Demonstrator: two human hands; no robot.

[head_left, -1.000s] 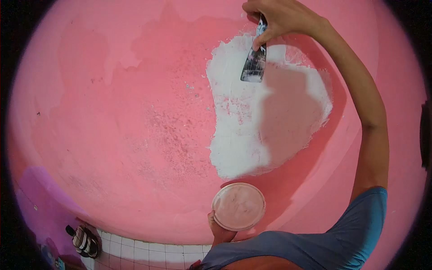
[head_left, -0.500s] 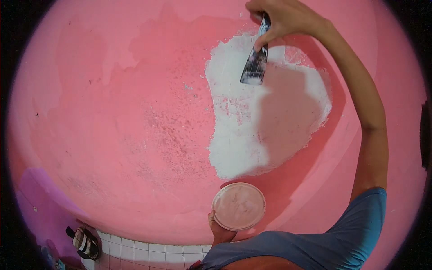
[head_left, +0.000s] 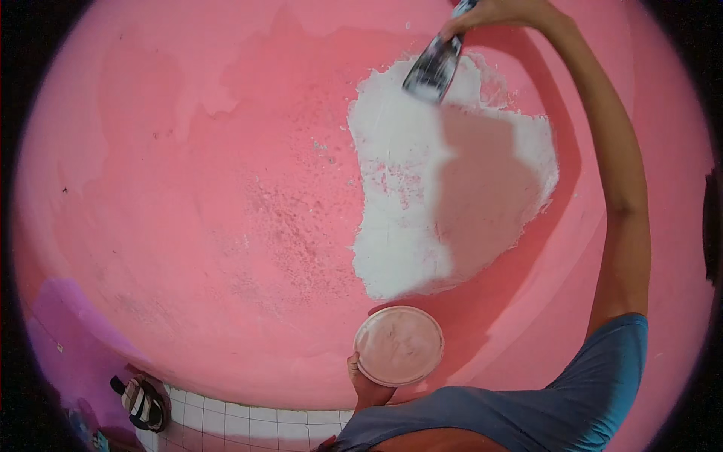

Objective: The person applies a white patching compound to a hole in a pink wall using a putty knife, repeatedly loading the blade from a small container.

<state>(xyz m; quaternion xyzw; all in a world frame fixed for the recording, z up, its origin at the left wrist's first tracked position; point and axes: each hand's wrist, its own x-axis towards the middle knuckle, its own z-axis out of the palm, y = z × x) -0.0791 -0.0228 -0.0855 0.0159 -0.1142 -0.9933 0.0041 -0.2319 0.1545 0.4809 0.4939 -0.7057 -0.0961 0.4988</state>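
**Scraper in right grip, round lid in left grip**

Scraper: over the upper part of the white patch, tilted, handle up and to the right, wide edge down-left. Blade blurred; can't confirm wall contact.

Right grip: closed round the handle, thumb side toward the blade. Top of my hand is cut off by the frame edge, so full finger wrap can't be told.

Handling, my read: light, stiff, blade probably flexes a bit at the edge. Whitish smears on the blade, likely slick there. Best hold is the handle, close to the blade for control.

Lid: below the patch. Left grip is closed on its lower-left rim, thumb side showing, rest hidden under it. Looks light, fairly rigid; whitish film on the face may be slippery. Hold by rim or underside, keep it level.

Count: 1 scraper, 1 lid, 1 white patch, 2 hands, both mine.

Further out: 1 pink wall, 1 dark-and-pale striped item lower left, 1 tiled floor.
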